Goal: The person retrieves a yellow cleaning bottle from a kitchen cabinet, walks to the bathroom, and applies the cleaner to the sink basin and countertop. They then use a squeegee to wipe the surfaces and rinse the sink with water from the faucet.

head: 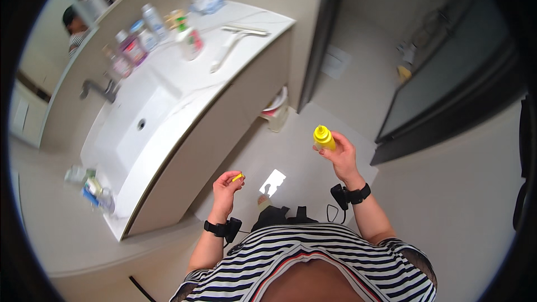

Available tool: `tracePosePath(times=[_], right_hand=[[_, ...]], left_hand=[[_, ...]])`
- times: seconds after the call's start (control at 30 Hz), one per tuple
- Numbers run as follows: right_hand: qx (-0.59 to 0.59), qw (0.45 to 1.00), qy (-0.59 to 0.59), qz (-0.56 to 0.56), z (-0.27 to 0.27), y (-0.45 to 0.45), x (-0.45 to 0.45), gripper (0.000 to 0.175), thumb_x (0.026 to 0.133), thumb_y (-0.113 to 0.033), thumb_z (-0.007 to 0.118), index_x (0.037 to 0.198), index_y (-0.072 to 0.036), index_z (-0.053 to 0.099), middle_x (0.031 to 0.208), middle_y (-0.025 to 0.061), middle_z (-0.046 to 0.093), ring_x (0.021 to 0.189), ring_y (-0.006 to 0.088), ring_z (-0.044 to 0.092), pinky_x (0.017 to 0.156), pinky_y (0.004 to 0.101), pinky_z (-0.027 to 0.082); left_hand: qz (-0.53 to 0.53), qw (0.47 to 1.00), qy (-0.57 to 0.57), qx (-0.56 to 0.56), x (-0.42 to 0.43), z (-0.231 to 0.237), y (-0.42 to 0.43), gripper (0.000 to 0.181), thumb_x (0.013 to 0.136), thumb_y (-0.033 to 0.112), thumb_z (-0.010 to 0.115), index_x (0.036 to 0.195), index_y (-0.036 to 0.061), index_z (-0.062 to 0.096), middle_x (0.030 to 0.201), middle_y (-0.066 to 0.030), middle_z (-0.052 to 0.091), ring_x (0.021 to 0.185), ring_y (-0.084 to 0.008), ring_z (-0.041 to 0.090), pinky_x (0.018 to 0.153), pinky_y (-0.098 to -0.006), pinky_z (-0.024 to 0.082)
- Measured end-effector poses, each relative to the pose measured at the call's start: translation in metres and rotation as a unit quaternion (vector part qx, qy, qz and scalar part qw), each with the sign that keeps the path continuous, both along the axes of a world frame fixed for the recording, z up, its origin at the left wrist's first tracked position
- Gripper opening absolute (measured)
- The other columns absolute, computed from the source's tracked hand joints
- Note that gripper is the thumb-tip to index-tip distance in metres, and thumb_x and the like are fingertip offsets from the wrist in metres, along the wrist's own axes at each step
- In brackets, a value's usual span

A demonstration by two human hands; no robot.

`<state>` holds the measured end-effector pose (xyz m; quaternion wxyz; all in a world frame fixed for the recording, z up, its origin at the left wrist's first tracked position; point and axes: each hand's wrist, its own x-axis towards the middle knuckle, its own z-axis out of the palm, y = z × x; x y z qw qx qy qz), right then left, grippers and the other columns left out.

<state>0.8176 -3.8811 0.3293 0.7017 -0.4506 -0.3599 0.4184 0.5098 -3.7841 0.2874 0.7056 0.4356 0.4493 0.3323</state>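
A yellow squeeze bottle (323,138) with a narrow nozzle at its top is held in my right hand (344,155), out over the floor. My left hand (225,188) pinches a small yellow cap (238,177) between thumb and fingers. The bottle's nozzle is bare. Both hands are well apart, in front of my body and to the right of the washbasin counter. Much of the bottle's lower part is hidden by my fingers.
Left lies a white counter (197,88) with a sink (130,134) and a faucet (100,89). On it stand several bottles, a pump bottle (191,45) and a squeegee (230,46). A stool (277,117) is under the cabinet. A dark-framed glass door (444,79) stands at right.
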Motion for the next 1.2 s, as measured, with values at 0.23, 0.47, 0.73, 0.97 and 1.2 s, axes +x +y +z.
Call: tracePosePath(times=[0.23,0.47,0.73,0.97,1.2], right_hand=[[-0.024,0.991,-0.021,0.132,0.004,0.112,-0.053,0.043,0.078,0.003,0.065,0.119,0.003,0.050,0.106,0.0090,0.058,0.094,0.0179,0.059,0.082,0.0307,0.052],[-0.001,0.971,-0.139,0.192,0.080,0.200,-0.107,0.045,0.080,-0.009,0.067,0.120,0.003,0.051,0.099,0.0079,0.061,0.083,0.0139,0.059,0.066,0.0266,0.052],[-0.063,0.923,-0.170,0.339,0.145,0.306,-0.135,0.041,0.082,-0.014,0.063,0.119,-0.001,0.051,0.088,0.0086,0.060,0.055,0.0120,0.057,0.042,0.0207,0.042],[-0.062,0.829,-0.279,0.480,0.183,0.367,-0.210,0.046,0.080,-0.018,0.067,0.118,0.000,0.050,0.086,0.0086,0.060,0.056,0.0097,0.056,0.040,0.0192,0.040],[-0.004,0.789,-0.442,0.427,0.215,0.382,-0.327,0.036,0.076,-0.024,0.072,0.098,-0.003,0.052,0.079,0.0078,0.062,0.056,0.0085,0.057,0.043,0.0195,0.041]], left_hand=[[0.137,0.989,-0.041,0.031,-0.069,-0.005,0.017,0.017,0.081,0.005,0.062,0.099,0.0037,0.062,0.088,-0.0044,0.066,0.075,-0.0102,0.059,0.067,-0.0221,0.045],[0.232,0.970,-0.064,0.044,-0.133,0.002,0.032,0.014,0.085,0.009,0.061,0.098,0.0031,0.061,0.084,-0.0054,0.065,0.072,-0.0098,0.059,0.067,-0.0212,0.046],[0.418,0.905,-0.054,0.055,-0.169,0.010,0.033,0.015,0.084,0.008,0.062,0.098,0.0031,0.062,0.084,-0.0053,0.065,0.073,-0.0092,0.059,0.065,-0.0208,0.046],[0.594,0.801,-0.012,0.076,-0.230,0.020,0.020,0.014,0.085,0.009,0.061,0.097,0.0028,0.062,0.081,-0.0046,0.065,0.070,-0.0086,0.059,0.062,-0.0193,0.046],[0.638,0.741,0.109,0.178,-0.333,0.005,0.025,0.014,0.085,0.005,0.062,0.098,-0.0005,0.059,0.084,-0.0023,0.061,0.073,-0.0073,0.057,0.068,-0.0188,0.046]])
